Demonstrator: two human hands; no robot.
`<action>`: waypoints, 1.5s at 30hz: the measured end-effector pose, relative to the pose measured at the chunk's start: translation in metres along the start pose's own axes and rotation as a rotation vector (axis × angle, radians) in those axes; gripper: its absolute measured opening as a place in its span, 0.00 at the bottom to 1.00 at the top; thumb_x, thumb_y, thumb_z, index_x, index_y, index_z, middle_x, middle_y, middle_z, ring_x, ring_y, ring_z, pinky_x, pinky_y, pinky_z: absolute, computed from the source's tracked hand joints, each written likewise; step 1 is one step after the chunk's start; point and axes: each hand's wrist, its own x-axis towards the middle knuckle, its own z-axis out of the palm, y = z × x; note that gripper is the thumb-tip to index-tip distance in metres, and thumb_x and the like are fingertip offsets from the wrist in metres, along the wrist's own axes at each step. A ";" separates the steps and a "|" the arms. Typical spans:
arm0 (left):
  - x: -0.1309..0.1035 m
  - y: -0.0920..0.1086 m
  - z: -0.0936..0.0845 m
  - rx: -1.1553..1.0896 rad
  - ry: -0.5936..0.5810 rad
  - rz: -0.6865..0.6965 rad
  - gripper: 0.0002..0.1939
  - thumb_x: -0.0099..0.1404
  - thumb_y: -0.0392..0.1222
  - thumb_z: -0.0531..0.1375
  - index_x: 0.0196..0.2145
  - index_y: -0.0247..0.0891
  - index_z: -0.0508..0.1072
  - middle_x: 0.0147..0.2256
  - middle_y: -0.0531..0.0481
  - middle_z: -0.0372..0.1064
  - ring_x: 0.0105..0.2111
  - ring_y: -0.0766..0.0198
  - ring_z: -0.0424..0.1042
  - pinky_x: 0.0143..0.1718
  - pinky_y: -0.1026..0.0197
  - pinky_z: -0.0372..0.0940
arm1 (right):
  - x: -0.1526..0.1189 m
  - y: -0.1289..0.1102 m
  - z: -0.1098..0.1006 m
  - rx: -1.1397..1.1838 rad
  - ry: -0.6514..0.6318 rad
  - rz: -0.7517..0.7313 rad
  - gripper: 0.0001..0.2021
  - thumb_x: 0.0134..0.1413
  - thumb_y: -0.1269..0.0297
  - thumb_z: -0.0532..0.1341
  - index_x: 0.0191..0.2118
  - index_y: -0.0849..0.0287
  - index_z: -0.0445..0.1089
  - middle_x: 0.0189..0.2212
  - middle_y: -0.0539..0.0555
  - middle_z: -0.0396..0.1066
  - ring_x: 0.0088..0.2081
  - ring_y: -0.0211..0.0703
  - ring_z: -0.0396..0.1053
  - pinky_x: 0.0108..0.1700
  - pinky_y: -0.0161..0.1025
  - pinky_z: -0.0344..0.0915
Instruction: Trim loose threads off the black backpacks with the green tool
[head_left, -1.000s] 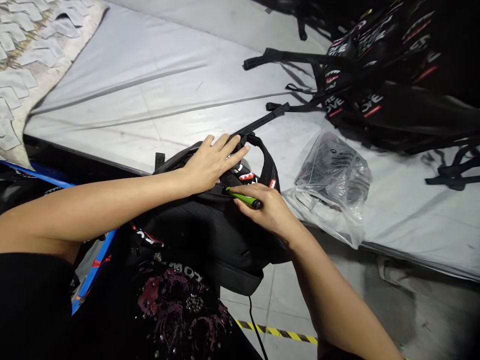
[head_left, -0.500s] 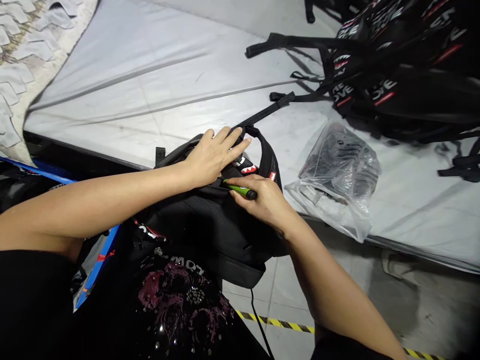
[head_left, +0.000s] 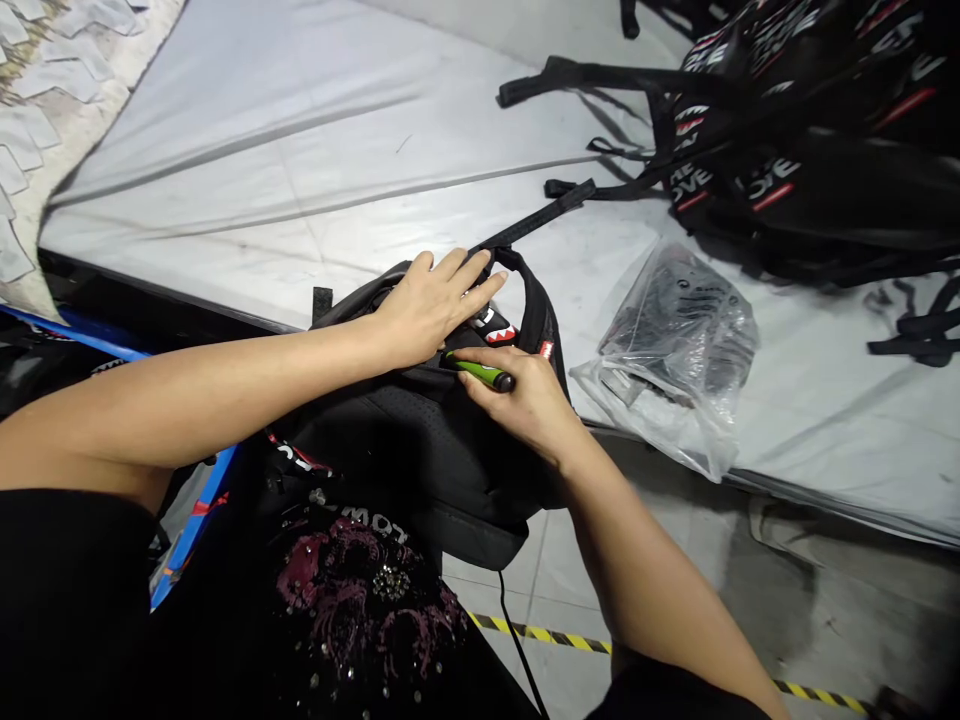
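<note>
A black backpack lies against my body at the edge of the white-covered table, its top towards the far side. My left hand rests on its upper part, fingers spread and lying over the fabric near a red-and-white shark-teeth print. My right hand grips a green pen-like tool with a black rounded end. The tool's front end points into the bag's fabric folds beside my left palm, where its tip is hidden. A black webbing strap stretches from the bag onto the table.
Several black printed backpacks lie piled at the far right, straps loose. Nearer stands a clear plastic bag with dark pieces inside. White cut pieces cover a cloth at the far left. A blue frame edge shows below my left arm.
Both hands keep nearly the same place on the backpack, with the green tool still in my right hand. The view has shifted slightly.
</note>
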 end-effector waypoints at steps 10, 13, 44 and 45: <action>0.001 0.000 -0.002 -0.031 -0.047 -0.022 0.41 0.66 0.36 0.58 0.71 0.36 0.43 0.72 0.37 0.39 0.67 0.43 0.48 0.60 0.44 0.54 | -0.001 -0.012 0.004 0.014 0.010 0.037 0.14 0.59 0.68 0.62 0.49 0.59 0.78 0.45 0.57 0.80 0.45 0.53 0.77 0.52 0.49 0.72; 0.001 -0.001 -0.003 -0.011 -0.042 -0.012 0.41 0.67 0.36 0.58 0.71 0.35 0.44 0.71 0.36 0.40 0.66 0.44 0.50 0.59 0.45 0.55 | 0.000 -0.014 0.003 -0.064 -0.006 0.068 0.14 0.58 0.68 0.63 0.49 0.58 0.79 0.43 0.57 0.80 0.45 0.55 0.77 0.51 0.51 0.72; -0.003 -0.004 -0.002 0.079 0.020 0.000 0.35 0.70 0.38 0.56 0.70 0.35 0.49 0.70 0.35 0.45 0.63 0.45 0.57 0.54 0.49 0.59 | -0.008 -0.024 0.018 -0.101 0.166 0.095 0.13 0.58 0.66 0.62 0.46 0.57 0.79 0.42 0.56 0.81 0.43 0.51 0.79 0.51 0.46 0.73; -0.004 -0.004 -0.001 0.081 0.022 0.000 0.35 0.69 0.38 0.56 0.70 0.35 0.49 0.70 0.35 0.46 0.63 0.45 0.57 0.54 0.49 0.59 | -0.008 -0.025 0.019 -0.105 0.168 0.109 0.13 0.58 0.65 0.62 0.46 0.56 0.79 0.42 0.56 0.81 0.43 0.51 0.79 0.51 0.46 0.73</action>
